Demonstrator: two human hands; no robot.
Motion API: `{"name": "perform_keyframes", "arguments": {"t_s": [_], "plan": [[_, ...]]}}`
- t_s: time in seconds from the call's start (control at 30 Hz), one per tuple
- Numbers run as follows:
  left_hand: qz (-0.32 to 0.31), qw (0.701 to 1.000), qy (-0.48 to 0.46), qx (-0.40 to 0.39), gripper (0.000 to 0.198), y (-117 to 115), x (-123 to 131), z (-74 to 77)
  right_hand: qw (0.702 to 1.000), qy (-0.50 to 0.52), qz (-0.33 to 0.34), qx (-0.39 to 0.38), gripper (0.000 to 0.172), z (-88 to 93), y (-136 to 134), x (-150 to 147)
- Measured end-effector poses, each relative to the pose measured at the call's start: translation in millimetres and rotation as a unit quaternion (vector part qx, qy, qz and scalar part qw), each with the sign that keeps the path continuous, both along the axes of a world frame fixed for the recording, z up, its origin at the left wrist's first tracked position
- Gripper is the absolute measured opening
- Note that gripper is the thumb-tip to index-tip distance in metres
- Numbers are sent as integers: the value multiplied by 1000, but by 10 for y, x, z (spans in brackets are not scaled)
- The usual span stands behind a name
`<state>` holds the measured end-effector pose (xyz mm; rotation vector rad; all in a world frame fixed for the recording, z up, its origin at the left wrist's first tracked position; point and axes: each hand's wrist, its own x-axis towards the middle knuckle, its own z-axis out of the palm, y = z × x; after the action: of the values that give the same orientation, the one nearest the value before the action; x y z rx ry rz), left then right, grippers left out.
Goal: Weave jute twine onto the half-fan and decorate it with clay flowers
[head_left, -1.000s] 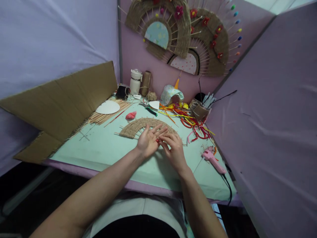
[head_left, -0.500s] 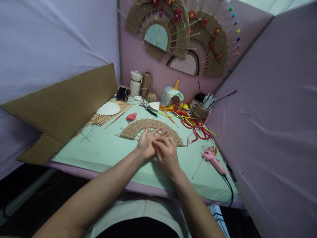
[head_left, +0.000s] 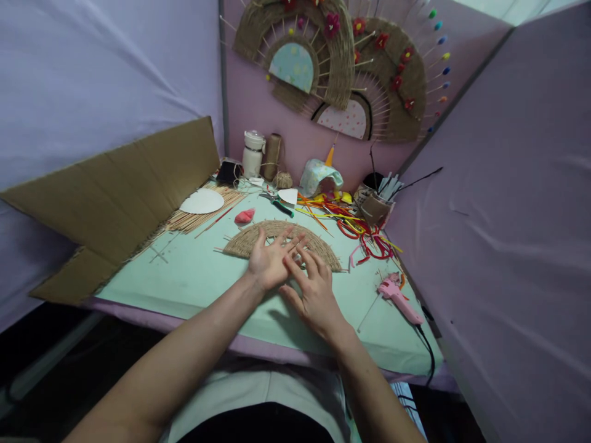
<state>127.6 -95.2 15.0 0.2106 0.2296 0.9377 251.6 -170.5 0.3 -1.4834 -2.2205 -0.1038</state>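
Observation:
My left hand [head_left: 271, 261] is palm up with its fingers spread, over the near part of a woven twine fan [head_left: 239, 242]. Beside it on the right, my right hand [head_left: 310, 286] has its fingers apart, the tips close to the left fingers. I see nothing held in either hand. The fan is a half ring of brown twine with thin sticks poking from its edge, lying flat on the pale green tabletop [head_left: 184, 277]. Both hands hide parts of its inner edge. A small pink-red lump [head_left: 244, 216] lies just behind the fan.
A pink glue gun [head_left: 401, 299] with a black cord lies at the right. Green-handled pliers [head_left: 282, 208], thin sticks [head_left: 196, 216], red-handled scissors [head_left: 349, 230] and a white bottle [head_left: 253, 157] are farther back. Cardboard [head_left: 124, 178] stands at the left.
My hands have moved apart slightly. The right fingers, earlier pinched against the left palm, have opened and drawn back; the left hand has shifted a little left.

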Motion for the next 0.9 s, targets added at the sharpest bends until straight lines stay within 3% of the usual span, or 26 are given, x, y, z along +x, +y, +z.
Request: {"name": "perform_keyframes", "arguments": {"t_s": [0.3,0.5,0.73,0.9], "plan": [[-16,1000,-2,4,66,0,-26,13,999,-37,25,-13,72,-52,-10,-53],[-55,998,5,-44,68,-41,53,23,1000,-7,-6,-16,68,-58,189,7],[2,995,44,-89,61,53,46,-62,990,135,31,9,51,12,368,47],[-19,995,60,-73,41,76,30,-103,983,180,30,17,42,15,476,108]]}}
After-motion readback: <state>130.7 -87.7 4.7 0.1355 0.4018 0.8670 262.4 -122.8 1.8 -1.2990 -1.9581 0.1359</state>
